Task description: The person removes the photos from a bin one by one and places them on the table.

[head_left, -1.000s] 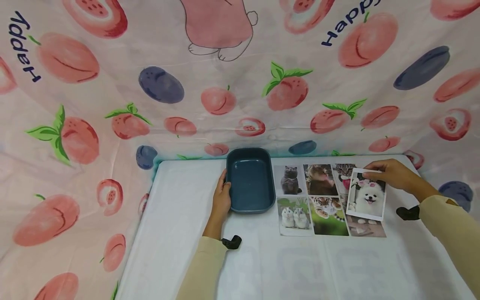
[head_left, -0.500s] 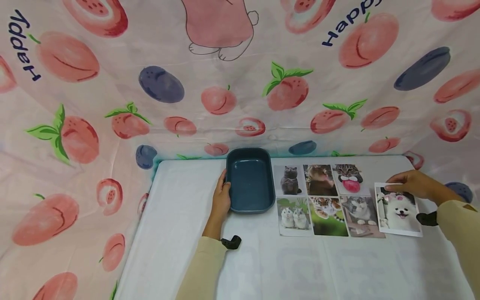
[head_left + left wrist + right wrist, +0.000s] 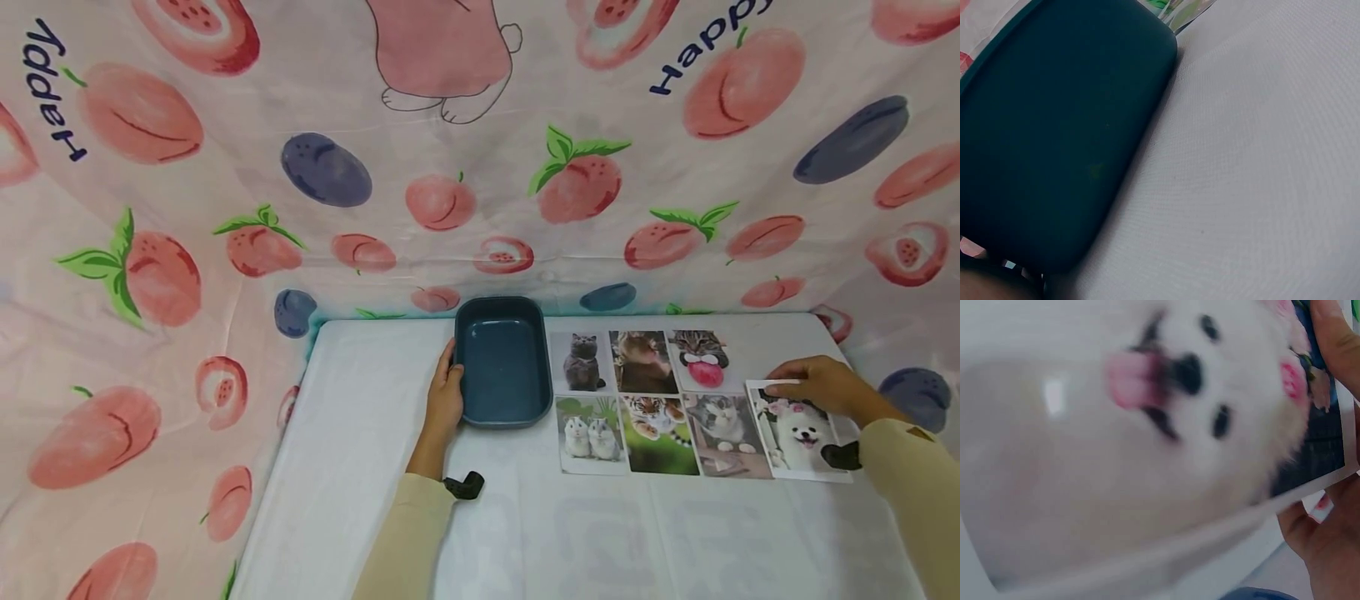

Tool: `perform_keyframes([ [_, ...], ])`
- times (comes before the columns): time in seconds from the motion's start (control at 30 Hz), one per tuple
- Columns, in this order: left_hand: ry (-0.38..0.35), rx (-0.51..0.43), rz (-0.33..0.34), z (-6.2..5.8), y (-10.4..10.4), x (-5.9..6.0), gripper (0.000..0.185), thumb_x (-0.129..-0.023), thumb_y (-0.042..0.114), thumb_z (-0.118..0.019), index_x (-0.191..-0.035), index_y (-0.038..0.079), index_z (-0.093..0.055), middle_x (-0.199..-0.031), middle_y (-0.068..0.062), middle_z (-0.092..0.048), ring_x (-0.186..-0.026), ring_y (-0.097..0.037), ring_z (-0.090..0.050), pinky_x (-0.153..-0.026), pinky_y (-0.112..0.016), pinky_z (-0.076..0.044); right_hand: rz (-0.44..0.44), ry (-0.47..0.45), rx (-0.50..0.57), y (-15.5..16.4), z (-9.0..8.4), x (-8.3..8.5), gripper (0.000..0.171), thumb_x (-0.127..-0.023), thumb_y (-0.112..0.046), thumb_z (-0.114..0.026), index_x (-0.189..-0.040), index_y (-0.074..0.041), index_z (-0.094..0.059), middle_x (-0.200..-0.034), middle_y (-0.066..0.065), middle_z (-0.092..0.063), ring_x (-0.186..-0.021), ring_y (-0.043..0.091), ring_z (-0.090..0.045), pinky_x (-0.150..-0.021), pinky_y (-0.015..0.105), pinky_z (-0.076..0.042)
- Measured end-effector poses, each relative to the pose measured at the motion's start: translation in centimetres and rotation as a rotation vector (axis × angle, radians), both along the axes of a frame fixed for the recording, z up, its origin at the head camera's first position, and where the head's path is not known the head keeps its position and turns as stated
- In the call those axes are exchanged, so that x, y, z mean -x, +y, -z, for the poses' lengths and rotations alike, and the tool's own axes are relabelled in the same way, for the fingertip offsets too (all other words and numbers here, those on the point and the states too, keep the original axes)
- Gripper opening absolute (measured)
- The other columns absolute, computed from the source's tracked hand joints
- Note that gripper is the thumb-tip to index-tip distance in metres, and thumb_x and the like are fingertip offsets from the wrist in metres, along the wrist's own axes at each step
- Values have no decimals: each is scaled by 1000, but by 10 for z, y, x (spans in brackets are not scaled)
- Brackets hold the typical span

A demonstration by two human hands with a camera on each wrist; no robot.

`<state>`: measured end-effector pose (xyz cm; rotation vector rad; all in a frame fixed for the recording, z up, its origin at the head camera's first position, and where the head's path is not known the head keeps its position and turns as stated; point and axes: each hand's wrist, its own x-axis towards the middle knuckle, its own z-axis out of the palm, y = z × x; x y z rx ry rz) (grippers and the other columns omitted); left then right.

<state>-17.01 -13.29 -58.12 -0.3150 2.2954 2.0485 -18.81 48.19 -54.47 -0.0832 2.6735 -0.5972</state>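
My left hand grips the left side of a dark blue-green rectangular tray with nothing in it. In the left wrist view the tray's outer wall fills the left side. With thumb and fingers my right hand pinches the top edge of a white-bordered photo card of a fluffy white dog. The right wrist view has the dog photo close up, thumb on its front, other fingers behind. The card's left edge is right at the photo of a grey-and-white cat.
Photo cards lie in two rows right of the tray: a grey cat, a brown animal, a tabby with a pink ball, two white rodents and a tiger cub. Fruit-print cloth hangs behind the white table.
My right hand has carried the dog card right and toward me, off the cat photos it covered, then slightly back left beside the lower row. The left hand and tray stay put.
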Motion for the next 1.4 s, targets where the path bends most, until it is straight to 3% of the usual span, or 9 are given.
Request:
perform_keyframes([
  [0.13, 3, 0, -4, -1, 0, 0, 51, -109, 29, -40, -159, 40, -34, -169, 4, -26, -158, -22, -18, -128, -50, -17, 34, 3, -10, -3, 2, -2, 54, -90, -52, -73, -115, -5, -75, -117, 25, -70, -101, 36, -64, -83, 59, -52],
  [0.73, -7, -11, -12, -2, 1, 0, 51, -109, 26, -41, -158, 41, -35, -169, 5, -26, -158, -22, -18, -128, -50, -16, 120, -4, -48, -10, 7, -9, 67, -87, -56, -74, -121, 1, -66, -115, 30, -66, -98, 41, -60, -82, 62, -50],
  [1.07, -10, -72, -2, -2, 2, 2, 51, -109, 26, -41, -158, 39, -36, -170, 4, -25, -159, -23, -16, -129, -51, -15, 191, 24, 16, -14, 1, -10, 72, -92, -61, -66, -126, 3, -62, -125, 33, -59, -107, 46, -53, -85, 64, -48],
  [1.3, -11, -247, 20, -6, -3, 4, 50, -111, 26, -39, -160, 28, -34, -170, 3, -26, -159, -19, -15, -130, -46, -11, 130, 228, 28, -44, -22, -3, 59, -99, -51, -62, -123, 3, -66, -127, 33, -59, -116, 53, -49, -87, 71, -44],
  [1.4, -7, -252, 33, -12, -7, 3, 52, -111, 28, -38, -162, 21, -31, -169, 2, -28, -159, -19, -16, -130, -46, -13, 90, 351, 30, -59, -30, -1, 51, -101, -44, -62, -121, 2, -68, -124, 31, -62, -113, 50, -53, -88, 71, -45],
])
